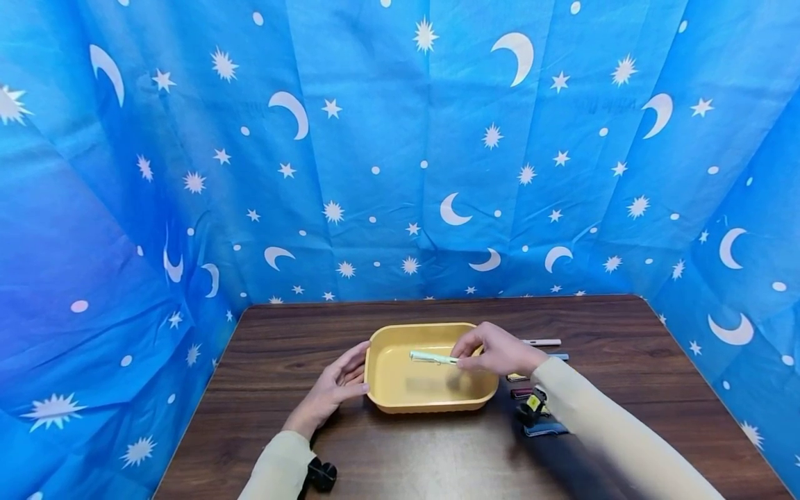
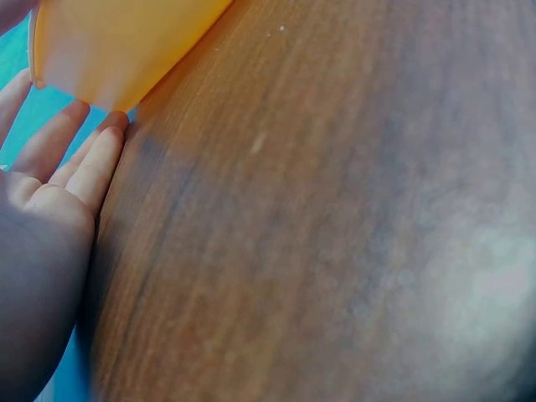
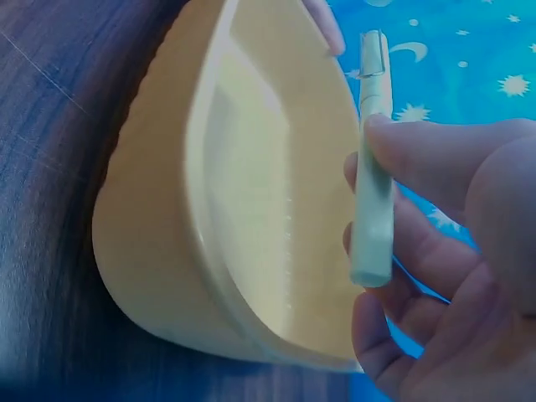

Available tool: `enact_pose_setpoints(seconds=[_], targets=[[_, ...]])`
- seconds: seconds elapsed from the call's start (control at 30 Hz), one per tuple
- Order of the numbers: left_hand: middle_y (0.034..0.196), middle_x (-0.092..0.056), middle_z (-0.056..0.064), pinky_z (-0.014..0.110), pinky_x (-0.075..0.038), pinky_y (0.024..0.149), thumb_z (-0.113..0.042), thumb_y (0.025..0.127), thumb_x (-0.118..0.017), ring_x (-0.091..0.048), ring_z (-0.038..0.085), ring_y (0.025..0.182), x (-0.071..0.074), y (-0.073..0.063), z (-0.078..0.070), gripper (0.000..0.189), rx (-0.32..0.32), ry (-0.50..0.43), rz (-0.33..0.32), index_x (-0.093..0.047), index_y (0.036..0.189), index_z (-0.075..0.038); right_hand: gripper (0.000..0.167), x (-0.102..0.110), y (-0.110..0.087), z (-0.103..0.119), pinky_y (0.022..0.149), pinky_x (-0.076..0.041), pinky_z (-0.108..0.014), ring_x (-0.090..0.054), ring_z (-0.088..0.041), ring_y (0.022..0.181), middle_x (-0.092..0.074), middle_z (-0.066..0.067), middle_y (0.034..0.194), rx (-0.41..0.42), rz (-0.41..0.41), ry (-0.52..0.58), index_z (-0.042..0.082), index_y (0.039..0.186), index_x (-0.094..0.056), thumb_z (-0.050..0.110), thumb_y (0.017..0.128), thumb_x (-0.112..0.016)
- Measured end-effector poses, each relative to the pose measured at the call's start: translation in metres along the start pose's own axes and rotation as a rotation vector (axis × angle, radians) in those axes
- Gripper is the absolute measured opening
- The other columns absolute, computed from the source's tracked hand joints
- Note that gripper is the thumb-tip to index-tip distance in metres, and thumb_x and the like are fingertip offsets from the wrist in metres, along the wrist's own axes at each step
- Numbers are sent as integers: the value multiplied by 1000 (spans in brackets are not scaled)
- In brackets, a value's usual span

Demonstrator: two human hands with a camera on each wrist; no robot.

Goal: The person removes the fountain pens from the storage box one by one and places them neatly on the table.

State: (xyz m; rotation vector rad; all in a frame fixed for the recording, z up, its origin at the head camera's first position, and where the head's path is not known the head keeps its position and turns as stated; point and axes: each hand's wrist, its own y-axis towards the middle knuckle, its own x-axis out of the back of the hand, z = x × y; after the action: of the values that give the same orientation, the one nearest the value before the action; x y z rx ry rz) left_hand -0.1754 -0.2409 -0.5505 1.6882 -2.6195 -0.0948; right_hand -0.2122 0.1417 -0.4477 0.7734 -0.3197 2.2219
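A yellow rectangular basin (image 1: 431,407) stands on the table, its inside bare apart from a shadow. My right hand (image 1: 500,349) pinches a pale green pen (image 1: 431,357) between thumb and fingers, above the basin's opening. In the right wrist view the pen (image 3: 373,201) has its clip end pointing up, away from the palm. At the basin's left side, my left hand (image 1: 334,389) rests its fingers against the outer wall, thumb at the front left corner. In the left wrist view those fingers (image 2: 99,163) are fairly straight along the basin wall (image 2: 126,50).
Several pens lie right of the basin, partly hidden by my right arm: a whitish pen (image 1: 542,342), a blue-grey one (image 1: 560,357), a yellow one (image 1: 516,377), a dark red one (image 1: 520,394) and a blue item (image 1: 544,430). A blue star-and-moon cloth (image 1: 387,194) encloses the brown table (image 1: 262,361).
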Motion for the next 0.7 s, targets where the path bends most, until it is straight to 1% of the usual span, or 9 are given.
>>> enact_pose_setpoints(seconds=[0.13, 0.33, 0.47, 0.6, 0.7], targets=[[168, -33, 20, 25, -46, 112, -3, 96, -74, -41, 30, 151, 1, 0, 1, 82, -3, 2, 4, -33, 166, -13, 9, 9, -11, 1, 75, -60, -33, -68, -14, 87, -77, 5, 99, -24, -42, 1, 13, 103, -83, 15, 96, -78], [168, -33, 20, 24, -46, 113, -3, 96, -75, -40, 32, 151, 0, 0, -1, 82, -1, 5, 4, -32, 166, -13, 9, 21, -30, -2, 71, -60, -29, -67, -16, 84, -78, 4, 99, -25, -107, -13, 17, 105, -83, 17, 96, -78], [168, -35, 19, 23, -45, 113, -5, 95, -75, -38, 34, 153, 0, 0, -2, 82, -3, 13, -1, -34, 165, -14, 11, 27, -45, -3, 70, -60, -28, -68, -18, 86, -79, 5, 102, -47, -149, -19, 21, 106, -82, 24, 96, -79], [168, -34, 19, 23, -46, 112, -4, 96, -75, -39, 32, 152, 1, 0, -1, 82, -3, 18, 0, -33, 166, -13, 12, 33, -60, -6, 66, -57, -27, -68, -18, 87, -79, 7, 105, -91, -166, -13, 27, 108, -83, 29, 96, -79], [168, -34, 19, 24, -47, 112, -4, 96, -75, -41, 31, 151, 0, 0, -1, 82, 5, 16, -3, -33, 166, -13, 12, 36, -71, -8, 65, -55, -25, -68, -18, 86, -79, 5, 108, -104, -170, 13, 25, 108, -83, 27, 97, -78]])
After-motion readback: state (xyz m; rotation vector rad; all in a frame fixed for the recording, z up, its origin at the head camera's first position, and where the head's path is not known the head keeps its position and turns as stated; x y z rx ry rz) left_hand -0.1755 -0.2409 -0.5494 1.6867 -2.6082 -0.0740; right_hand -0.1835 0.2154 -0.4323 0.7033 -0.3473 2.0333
